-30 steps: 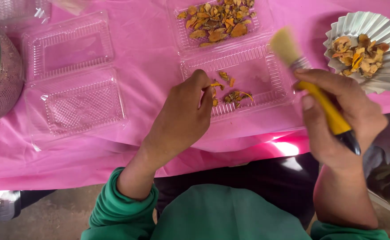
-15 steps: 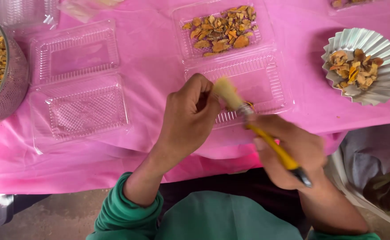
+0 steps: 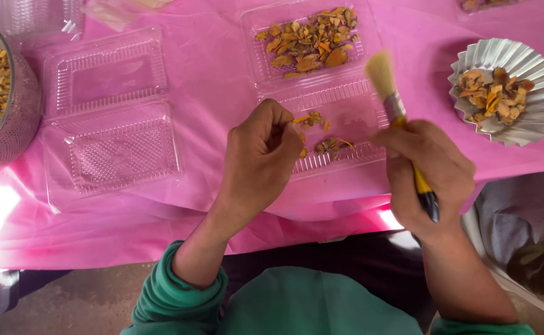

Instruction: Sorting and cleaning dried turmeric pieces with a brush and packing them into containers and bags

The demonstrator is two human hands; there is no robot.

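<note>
Left hand [image 3: 261, 158] pinches a small orange piece [image 3: 301, 119] over the open clear clamshell tray [image 3: 340, 162]; right hand [image 3: 430, 174] grips a yellow-handled brush [image 3: 391, 99], bristles up, on the pink worktop [image 3: 210, 80].

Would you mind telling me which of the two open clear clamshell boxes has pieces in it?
The clamshell box on the right, in front of both hands: orange-yellow pieces fill its far half. The left clamshell box holds nothing.

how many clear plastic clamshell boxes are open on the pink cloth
2 in full view: an empty clamshell at left, and a clamshell with orange pieces between the left hand and right hand. More clear plastic shows, cropped, at the top edge.
</note>
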